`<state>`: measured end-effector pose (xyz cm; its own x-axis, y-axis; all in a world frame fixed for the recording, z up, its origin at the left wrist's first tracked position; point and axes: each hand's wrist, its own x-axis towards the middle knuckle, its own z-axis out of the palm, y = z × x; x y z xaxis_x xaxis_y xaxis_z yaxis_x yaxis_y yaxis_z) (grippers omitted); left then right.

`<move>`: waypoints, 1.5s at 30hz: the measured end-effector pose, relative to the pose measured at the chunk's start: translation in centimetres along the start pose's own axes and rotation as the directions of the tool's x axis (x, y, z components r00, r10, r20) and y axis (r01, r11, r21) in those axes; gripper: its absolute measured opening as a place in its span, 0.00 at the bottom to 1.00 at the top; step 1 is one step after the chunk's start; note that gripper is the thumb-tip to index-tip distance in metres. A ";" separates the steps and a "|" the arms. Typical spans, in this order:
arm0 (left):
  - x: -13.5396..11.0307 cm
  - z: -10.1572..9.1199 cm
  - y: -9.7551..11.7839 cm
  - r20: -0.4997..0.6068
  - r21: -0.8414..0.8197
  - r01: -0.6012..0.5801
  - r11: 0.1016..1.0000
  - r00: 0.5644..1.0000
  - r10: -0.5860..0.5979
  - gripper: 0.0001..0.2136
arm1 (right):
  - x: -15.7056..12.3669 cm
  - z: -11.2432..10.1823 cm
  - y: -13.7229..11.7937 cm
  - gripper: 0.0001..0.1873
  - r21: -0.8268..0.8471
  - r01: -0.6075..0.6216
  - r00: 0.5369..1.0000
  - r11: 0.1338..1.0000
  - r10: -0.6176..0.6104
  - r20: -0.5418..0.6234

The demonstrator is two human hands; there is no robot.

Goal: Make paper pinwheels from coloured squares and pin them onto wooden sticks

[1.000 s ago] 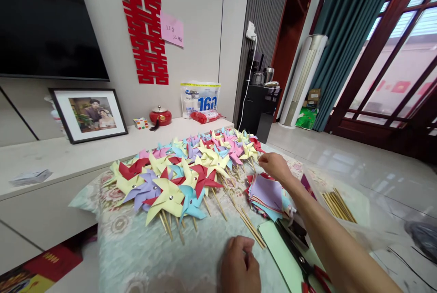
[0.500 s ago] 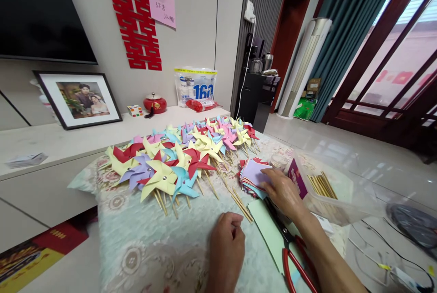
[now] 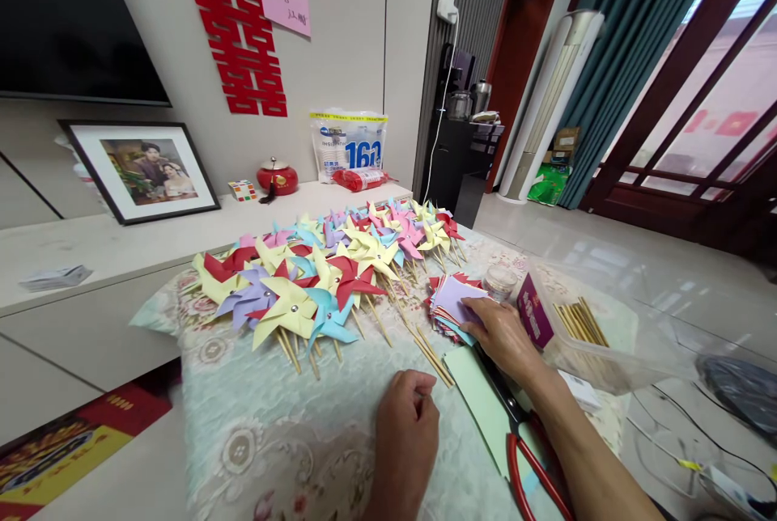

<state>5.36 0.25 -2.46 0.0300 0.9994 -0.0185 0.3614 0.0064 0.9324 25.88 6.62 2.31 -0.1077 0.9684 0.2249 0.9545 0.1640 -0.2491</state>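
Observation:
My right hand (image 3: 507, 336) reaches over a stack of coloured paper squares (image 3: 454, 301), its fingers and thumb closed at the right edge. A lilac sheet lies on top, with red and light blue sheets showing below. My left hand (image 3: 408, 422) rests on the tablecloth with its fingers curled in, and nothing shows in it. Several thin wooden sticks (image 3: 435, 359) lie between the hands. Below my right hand, red-handled scissors (image 3: 513, 416) lie on pale green paper (image 3: 477, 400). Finished paper pinwheels (image 3: 331, 270) on sticks fill the table's far side.
A clear plastic box (image 3: 613, 359) holding wooden sticks stands at the right, beside a small round clear tub (image 3: 500, 281). A white cabinet (image 3: 121, 262) behind the table bears a framed photo (image 3: 149, 173), a red pot (image 3: 278, 177) and a plastic bag (image 3: 349, 145).
The camera view has shifted slightly. My right hand stays at the paper stack, with its fingers a little lower on the edge. My left hand keeps its place.

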 end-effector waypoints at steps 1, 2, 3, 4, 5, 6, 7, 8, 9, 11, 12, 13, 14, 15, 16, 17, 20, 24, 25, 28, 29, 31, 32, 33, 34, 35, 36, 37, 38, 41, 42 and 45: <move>0.0 0.0 0.0 0.003 0.001 -0.001 1.000 1.000 0.001 0.14 | 0.0 0.0 0.0 0.19 0.001 0.000 1.000 1.000 0.000 0.000; 0.0 0.0 -0.1 0.006 0.002 -0.003 1.000 1.000 0.003 0.14 | 0.1 -0.1 0.1 0.19 0.002 0.001 1.000 1.000 -0.001 -0.001; 0.0 0.1 -0.2 0.011 0.000 -0.004 1.000 1.000 0.004 0.14 | 0.1 -0.1 0.1 0.19 0.002 0.003 1.000 1.000 -0.003 -0.002; 0.0 0.1 -0.3 0.015 -0.002 -0.006 1.000 1.000 0.006 0.14 | 0.2 -0.1 0.1 0.18 0.002 0.005 1.000 1.000 -0.005 -0.003; 0.0 0.1 -0.5 0.019 -0.003 -0.007 1.000 1.000 0.007 0.14 | 0.2 -0.1 0.2 0.17 0.002 0.008 1.000 1.000 -0.008 -0.004; 0.0 0.2 -0.5 0.018 -0.005 -0.007 1.000 1.000 0.007 0.14 | 0.2 -0.1 0.2 0.16 0.002 0.011 1.000 1.000 -0.011 -0.005; -0.1 0.2 -0.6 0.017 -0.006 -0.008 1.000 1.000 0.008 0.14 | 0.2 -0.1 0.2 0.15 0.001 0.015 1.000 1.000 -0.015 -0.007; -0.1 0.2 -0.6 0.014 -0.007 -0.010 1.000 1.000 0.010 0.13 | 0.2 0.0 0.2 0.15 -0.001 0.019 1.000 1.000 -0.019 -0.009; -0.1 0.2 -0.6 0.011 -0.008 -0.011 1.000 1.000 0.011 0.13 | 0.2 0.0 0.3 0.14 -0.004 0.024 1.000 1.000 -0.024 -0.011; -0.1 0.2 -0.5 0.007 -0.010 -0.010 1.000 1.000 0.010 0.13 | 0.2 0.2 0.3 0.14 -0.018 0.032 0.999 0.999 -0.032 -0.022; -0.1 0.2 -0.5 0.007 -0.010 -0.009 1.000 1.000 0.009 0.14 | 0.2 0.2 0.3 0.14 -0.028 0.035 0.999 0.999 -0.036 -0.030; -0.1 0.2 -0.4 0.007 -0.010 -0.009 1.000 1.000 0.009 0.14 | 0.2 0.3 0.2 0.14 -0.040 0.038 0.998 0.998 -0.039 -0.040; -0.1 0.2 -0.4 0.006 -0.010 -0.008 1.000 1.000 0.008 0.14 | 0.2 0.4 0.2 0.14 -0.054 0.039 0.998 0.998 -0.041 -0.052; -0.2 0.2 -0.3 0.004 -0.010 -0.007 1.000 1.000 0.007 0.14 | 0.2 0.4 0.1 0.14 -0.069 0.038 0.997 0.997 -0.043 -0.065; -0.3 0.1 -0.3 0.001 -0.011 -0.007 1.000 1.000 0.007 0.14 | 0.2 0.5 0.0 0.14 -0.084 0.035 0.996 0.996 -0.042 -0.082; -0.3 0.1 -0.2 -0.001 -0.013 -0.008 1.000 1.000 0.008 0.14 | 0.2 0.5 -0.1 0.15 -0.099 0.029 0.994 0.995 -0.040 -0.101; -0.4 0.1 -0.1 -0.006 -0.007 -0.005 1.000 1.000 0.005 0.14 | 0.2 0.6 -0.3 0.15 -0.138 -0.004 0.983 0.990 -0.021 -0.182; -0.3 0.2 -0.2 -0.007 -0.008 -0.017 1.000 1.000 0.017 0.14 | 0.1 0.9 0.0 0.16 -0.159 -0.051 0.951 0.986 -0.001 -0.309; -0.2 0.2 -0.3 -0.006 -0.012 -0.022 1.000 1.000 0.022 0.14 | 0.1 1.1 0.2 0.16 -0.159 -0.061 0.940 0.985 0.003 -0.341; -0.1 0.2 -0.4 -0.010 -0.014 -0.023 1.000 1.000 0.023 0.14 | 0.1 1.4 0.7 0.18 -0.155 -0.093 0.904 0.984 0.018 -0.426; -0.2 0.2 -0.4 -0.012 -0.012 -0.020 1.000 1.000 0.020 0.14 | 0.1 1.4 0.9 0.18 -0.152 -0.098 0.886 0.983 0.017 -0.463; -0.2 0.1 -0.2 -0.013 -0.011 -0.010 1.000 1.000 0.009 0.14 | 0.1 1.4 1.0 0.18 -0.148 -0.093 0.836 0.985 -0.004 -0.548; -0.2 0.1 -0.1 -0.010 -0.010 -0.001 1.000 1.000 0.001 0.14 | 0.1 1.4 0.9 0.18 -0.147 -0.087 0.808 0.985 -0.017 -0.589; -0.3 0.1 0.0 -0.004 -0.010 0.007 1.000 1.000 -0.007 0.14 | 0.1 1.3 0.9 0.18 -0.146 -0.083 0.783 0.986 -0.026 -0.622; -0.3 0.1 0.1 0.001 -0.012 0.012 1.000 1.000 -0.012 0.14 | 0.0 1.2 0.8 0.18 -0.146 -0.084 0.766 0.986 -0.030 -0.642; -0.3 0.0 0.1 0.004 -0.014 0.015 1.000 1.000 -0.015 0.14 | 0.0 1.0 0.7 0.18 -0.148 -0.089 0.761 0.985 -0.028 -0.648; -0.4 0.0 0.2 0.004 -0.015 0.017 1.000 1.000 -0.016 0.14 | -0.1 0.9 0.6 0.18 -0.149 -0.097 0.758 0.984 -0.024 -0.652; -0.4 0.0 0.3 0.002 -0.016 0.015 1.000 1.000 -0.015 0.14 | -0.1 0.7 0.6 0.18 -0.149 -0.104 0.753 0.983 -0.019 -0.657; -0.4 0.0 0.3 -0.002 -0.019 0.009 1.000 1.000 -0.009 0.14 | -0.2 0.6 0.5 0.18 -0.148 -0.109 0.746 0.983 -0.017 -0.665; -0.4 -0.1 0.5 -0.009 -0.021 -0.007 1.000 1.000 0.007 0.14 | -0.3 0.3 0.6 0.18 -0.151 -0.116 0.720 0.982 -0.022 -0.693; -0.4 -0.1 0.5 -0.010 -0.019 -0.012 1.000 1.000 0.011 0.14 | -0.3 0.3 0.6 0.18 -0.158 -0.120 0.717 0.980 -0.024 -0.697; -0.4 -0.2 0.6 -0.011 -0.009 -0.022 1.000 1.000 0.022 0.15 | -0.4 0.3 0.7 0.19 -0.184 -0.131 0.720 0.974 -0.034 -0.693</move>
<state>5.43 -0.14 -1.79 0.0279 0.9996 0.0056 0.3524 -0.0151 0.9357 26.54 6.44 1.81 0.0828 0.5614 0.8234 0.9951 -0.0014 -0.0991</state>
